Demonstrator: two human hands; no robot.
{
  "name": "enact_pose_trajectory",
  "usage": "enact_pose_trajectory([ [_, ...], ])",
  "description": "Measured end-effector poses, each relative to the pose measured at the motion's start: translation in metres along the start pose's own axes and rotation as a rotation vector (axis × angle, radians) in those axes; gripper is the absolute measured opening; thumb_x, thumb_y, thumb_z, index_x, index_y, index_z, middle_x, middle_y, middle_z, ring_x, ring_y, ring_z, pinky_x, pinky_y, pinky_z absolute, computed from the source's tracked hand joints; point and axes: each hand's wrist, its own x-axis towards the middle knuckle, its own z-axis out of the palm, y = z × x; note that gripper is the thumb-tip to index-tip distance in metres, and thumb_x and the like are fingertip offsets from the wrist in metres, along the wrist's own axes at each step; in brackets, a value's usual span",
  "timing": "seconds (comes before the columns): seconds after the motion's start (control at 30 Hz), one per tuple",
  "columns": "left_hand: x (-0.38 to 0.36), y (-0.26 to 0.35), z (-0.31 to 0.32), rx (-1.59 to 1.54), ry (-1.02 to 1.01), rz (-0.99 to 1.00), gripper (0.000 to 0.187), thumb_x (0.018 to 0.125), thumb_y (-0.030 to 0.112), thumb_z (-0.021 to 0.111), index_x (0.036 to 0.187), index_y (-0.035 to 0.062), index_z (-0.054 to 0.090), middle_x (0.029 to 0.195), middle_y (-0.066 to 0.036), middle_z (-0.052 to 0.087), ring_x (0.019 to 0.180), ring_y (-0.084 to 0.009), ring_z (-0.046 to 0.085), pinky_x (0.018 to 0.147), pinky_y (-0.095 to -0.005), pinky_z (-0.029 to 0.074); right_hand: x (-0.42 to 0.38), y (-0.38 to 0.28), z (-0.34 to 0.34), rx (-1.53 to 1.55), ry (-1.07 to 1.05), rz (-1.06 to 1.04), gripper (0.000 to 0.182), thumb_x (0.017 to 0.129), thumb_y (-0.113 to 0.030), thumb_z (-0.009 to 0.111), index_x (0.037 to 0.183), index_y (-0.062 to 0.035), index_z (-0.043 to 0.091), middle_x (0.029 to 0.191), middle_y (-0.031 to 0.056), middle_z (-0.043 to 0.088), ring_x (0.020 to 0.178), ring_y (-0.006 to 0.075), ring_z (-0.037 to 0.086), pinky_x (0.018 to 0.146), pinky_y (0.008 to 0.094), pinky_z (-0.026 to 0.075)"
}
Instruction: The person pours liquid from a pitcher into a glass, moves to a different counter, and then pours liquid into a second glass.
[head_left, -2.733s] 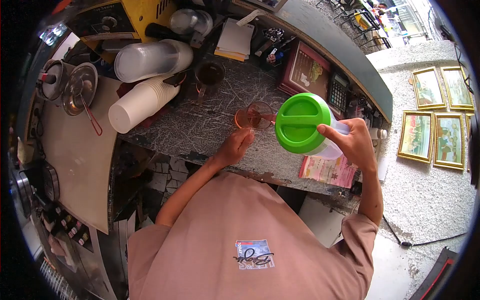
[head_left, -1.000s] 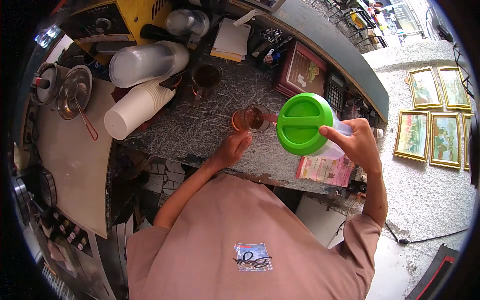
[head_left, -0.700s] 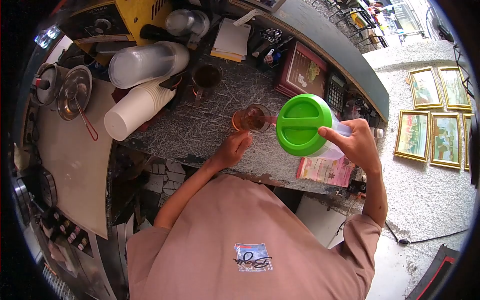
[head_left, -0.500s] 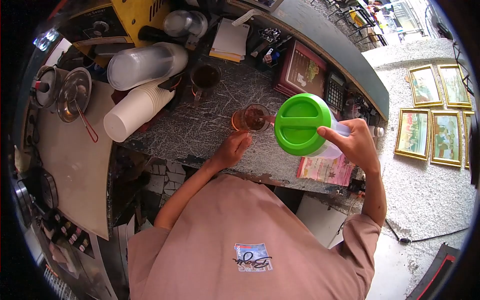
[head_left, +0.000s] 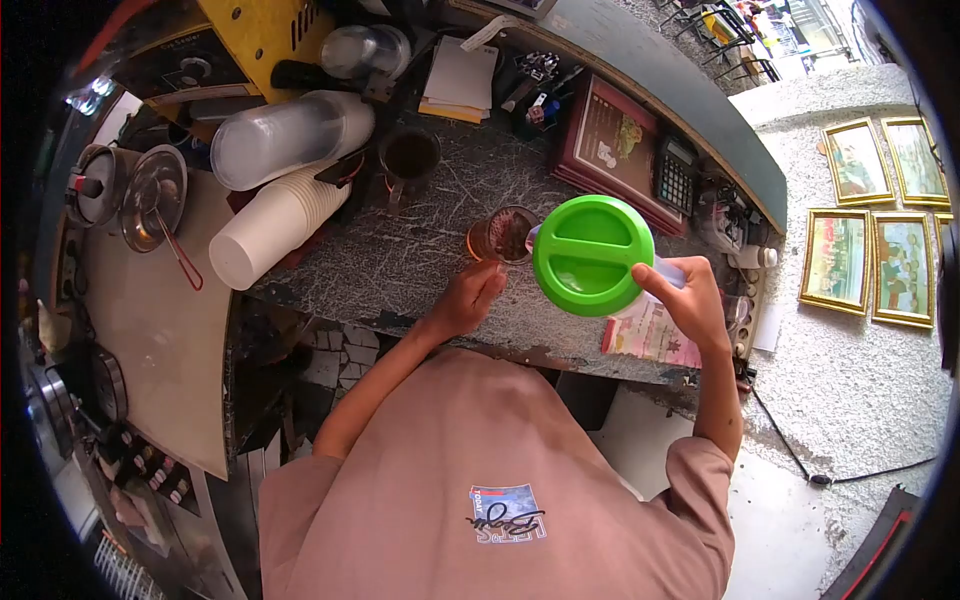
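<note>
My right hand (head_left: 685, 300) is wrapped round the handle of a plastic pitcher with a green lid (head_left: 592, 255), its thumb against the lid's edge. The pitcher's spout side meets the rim of a clear glass mug (head_left: 500, 237), which holds reddish-brown liquid with bubbles at the top. Closed on the near side of that mug, at its handle, is my left hand (head_left: 468, 299). A second glass mug (head_left: 410, 155) of dark liquid stands farther back on the scratched dark counter (head_left: 420, 230).
Stacked paper cups (head_left: 275, 230) and clear plastic cups (head_left: 290, 140) lie at the left. Behind are a paper pad (head_left: 460, 78), maroon menus (head_left: 615, 140) and a calculator (head_left: 675, 175). A pink printed sheet (head_left: 655, 338) lies under the pitcher. A metal strainer (head_left: 155, 205) sits far left.
My right hand and the pitcher have shifted slightly left, and the right elbow has come inward. My left hand stays at the mug, whose surface now looks more bubbly.
</note>
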Motion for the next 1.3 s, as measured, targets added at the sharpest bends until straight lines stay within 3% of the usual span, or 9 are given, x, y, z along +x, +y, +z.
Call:
enact_pose_trajectory([
  [0.1,-0.001,-0.004,-0.001,-0.014,-0.026,0.003,0.029,0.107,0.021,0.047,0.090,-0.0016,0.054,0.081,-0.015,0.051,0.076,-0.0322,0.055,0.071,-0.0406,0.044,-0.009,0.032,0.004,0.096,0.106,0.012,0.051,0.090,-0.044,0.075,0.072,0.0028,0.070,0.060,-0.0048,0.055,0.057,0.0057,0.050,0.052,0.0252,0.036],
  [0.23,-0.001,0.001,0.000,-0.005,-0.032,-0.003,0.031,0.108,0.021,0.046,0.089,-0.0014,0.054,0.081,-0.014,0.051,0.075,-0.0306,0.054,0.072,-0.0395,0.044,-0.028,0.107,0.023,0.463,0.274,-0.011,0.043,0.097,-0.045,0.064,0.087,-0.0035,0.070,0.074,-0.0012,0.064,0.066,0.0060,0.062,0.060,0.0241,0.053],
  [0.3,-0.001,-0.001,0.001,-0.015,-0.025,-0.029,0.031,0.108,0.021,0.045,0.087,-0.0012,0.054,0.082,-0.013,0.052,0.075,-0.0300,0.053,0.072,-0.0393,0.044,-0.035,0.113,0.034,0.973,0.698,-0.020,0.040,0.100,-0.043,0.059,0.092,-0.0051,0.067,0.078,0.0011,0.067,0.071,0.0092,0.067,0.066,0.0251,0.060],
  [0.43,-0.002,-0.001,0.000,0.046,-0.033,-0.009,0.033,0.110,0.022,0.039,0.091,-0.0001,0.054,0.082,-0.009,0.051,0.076,-0.0205,0.050,0.073,-0.0349,0.044,-0.040,0.115,0.031,1.271,1.196,0.120,0.036,0.102,-0.041,0.056,0.083,-0.0112,0.061,0.062,-0.0041,0.057,0.045,0.0049,0.048,0.042,0.0217,0.037],
  [0.47,-0.002,-0.001,0.000,0.029,-0.024,-0.022,0.032,0.109,0.020,0.041,0.089,-0.0003,0.054,0.082,-0.011,0.052,0.076,-0.0250,0.052,0.072,-0.0370,0.044,-0.046,0.118,0.029,1.284,1.194,0.139,0.036,0.102,-0.042,0.056,0.082,-0.0134,0.061,0.056,-0.0067,0.049,0.039,0.0044,0.031,0.041,0.0234,0.025],
  [0.57,-0.003,-0.004,0.002,0.017,-0.027,-0.053,0.030,0.108,0.018,0.044,0.087,-0.0007,0.053,0.081,-0.013,0.052,0.075,-0.0288,0.053,0.071,-0.0389,0.044,-0.060,0.155,0.025,1.329,1.102,-0.061,0.037,0.102,-0.044,0.056,0.081,-0.0141,0.060,0.054,-0.0074,0.042,0.041,0.0048,0.026,0.043,0.0244,0.022],
  [0.83,-0.004,-0.004,0.003,0.016,-0.025,-0.087,0.030,0.109,0.017,0.040,0.088,-0.0006,0.053,0.081,-0.011,0.051,0.072,-0.0243,0.052,0.069,-0.0367,0.044,-0.027,0.227,0.031,0.975,1.534,-0.033,0.028,0.100,-0.035,0.060,0.090,-0.0087,0.063,0.059,-0.0056,0.042,0.044,0.0042,0.036,0.042,0.0217,0.022],
  [1.2,-0.005,-0.003,0.002,0.065,-0.021,-0.100,0.032,0.109,0.018,0.039,0.087,0.0001,0.052,0.080,-0.010,0.050,0.072,-0.0218,0.051,0.069,-0.0354,0.043,-0.028,0.227,0.047,1.073,1.502,0.009,0.035,0.104,-0.041,0.052,0.099,-0.0093,0.066,0.062,-0.0059,0.043,0.051,0.0034,0.033,0.048,0.0212,0.025],
  [1.3,-0.005,-0.004,0.003,0.052,-0.006,-0.100,0.031,0.109,0.019,0.039,0.087,0.0008,0.053,0.078,-0.010,0.050,0.071,-0.0214,0.050,0.068,-0.0357,0.043,-0.029,0.223,0.047,0.864,1.527,0.165,0.039,0.105,-0.041,0.050,0.102,-0.0051,0.065,0.072,-0.0008,0.052,0.059,0.0087,0.043,0.054,0.0241,0.035],
])
